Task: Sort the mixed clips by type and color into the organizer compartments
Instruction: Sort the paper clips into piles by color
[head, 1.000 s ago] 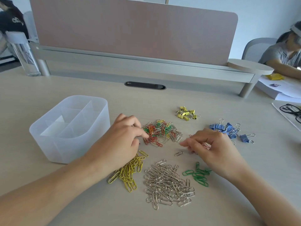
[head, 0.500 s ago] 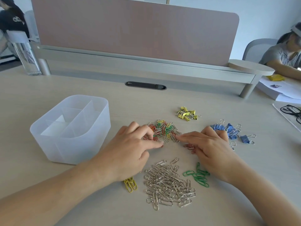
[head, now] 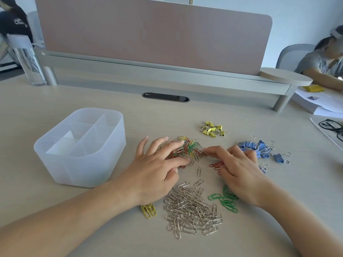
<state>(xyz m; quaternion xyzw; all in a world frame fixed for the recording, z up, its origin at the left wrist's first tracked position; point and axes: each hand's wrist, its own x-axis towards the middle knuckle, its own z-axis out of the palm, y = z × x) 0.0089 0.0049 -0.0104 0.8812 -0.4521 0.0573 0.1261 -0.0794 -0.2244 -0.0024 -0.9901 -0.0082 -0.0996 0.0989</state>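
- Head view: your left hand (head: 154, 171) lies on the mixed paper clip pile (head: 187, 149), fingers spread apart and near straight, pressing on the pile's left side, nothing pinched.
- Your right hand (head: 239, 171) is palm down, fingers bent, tips at the pile's right edge. Cannot tell if they pinch a clip.
- Red paper clips (head: 216, 165) sit partly under your right hand.
- The mixed pile is mid worktop (head: 185, 112), right of the organizer (head: 83, 169) and apart from it.
- The organizer is translucent white; its compartments look bare.
- Silver paper clips (head: 193, 210) are heaped near you, between your wrists.
- One loose silver clip (head: 199, 171) lies between that heap and the mixed pile.
- Green paper clips (head: 225, 200) are just right of the silver heap, partly under your right wrist.
- Yellow paper clips (head: 148, 210) peek out under your left wrist.
- Yellow binder clips (head: 213, 128) are behind the mixed pile; blue binder clips (head: 259, 148) are beyond your right hand.
- Glasses (head: 332, 127) at far right edge; clear bottle (head: 27, 62) at far left.
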